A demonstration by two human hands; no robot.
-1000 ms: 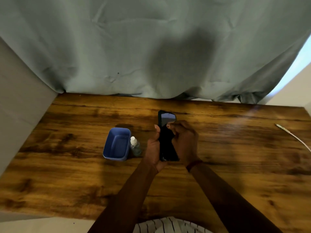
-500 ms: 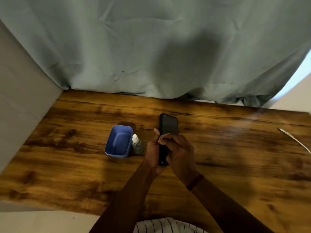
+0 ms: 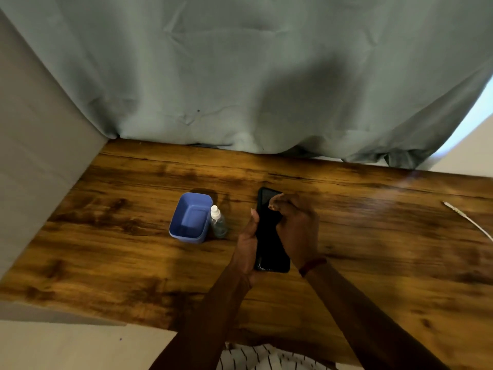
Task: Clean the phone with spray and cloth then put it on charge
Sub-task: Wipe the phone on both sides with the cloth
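Observation:
A black phone (image 3: 270, 247) is held just above the wooden table (image 3: 112, 252), screen up. My left hand (image 3: 246, 245) grips it along its left edge, thumb up the side. My right hand (image 3: 300, 231) lies across the screen with its fingers bunched, fingertips pressing near the phone's top end. No cloth shows; whatever is under those fingers is hidden. A small clear spray bottle (image 3: 218, 224) with a white cap stands to the left of the phone, apart from both hands.
A blue plastic box (image 3: 186, 237) sits open beside the bottle, touching it. A white charging cable (image 3: 468, 221) lies at the table's right edge. A grey-green curtain (image 3: 240, 76) hangs behind the table, and a grey wall closes the left side.
My right hand slid down the screen toward me, then back up to the phone's top end. My left hand has kept its grip on the phone throughout.

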